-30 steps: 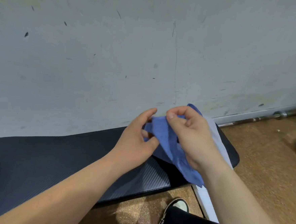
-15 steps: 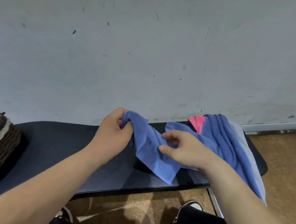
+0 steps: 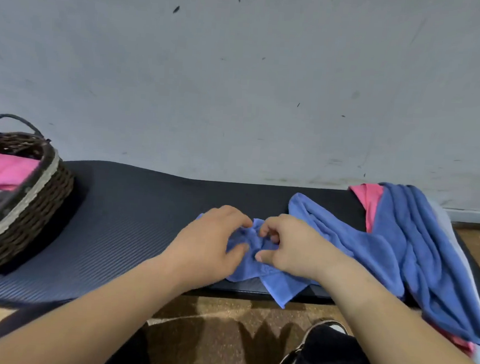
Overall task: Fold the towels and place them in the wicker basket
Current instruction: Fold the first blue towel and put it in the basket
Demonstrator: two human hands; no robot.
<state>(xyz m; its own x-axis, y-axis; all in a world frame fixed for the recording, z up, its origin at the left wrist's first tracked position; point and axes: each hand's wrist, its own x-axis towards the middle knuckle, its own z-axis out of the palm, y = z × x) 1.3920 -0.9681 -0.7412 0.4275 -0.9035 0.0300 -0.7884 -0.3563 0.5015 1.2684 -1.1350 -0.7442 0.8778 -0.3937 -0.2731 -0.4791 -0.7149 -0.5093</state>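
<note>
Grey wall (image 3: 240, 82), black mat (image 3: 116, 230), brown floor (image 3: 218, 311).
A scuffed grey wall with small dark marks is filling the upper view. A black ribbed mat is lying along its base. A speckled brown floor is showing below the mat's near edge, with soft shadows falling across it.
</note>
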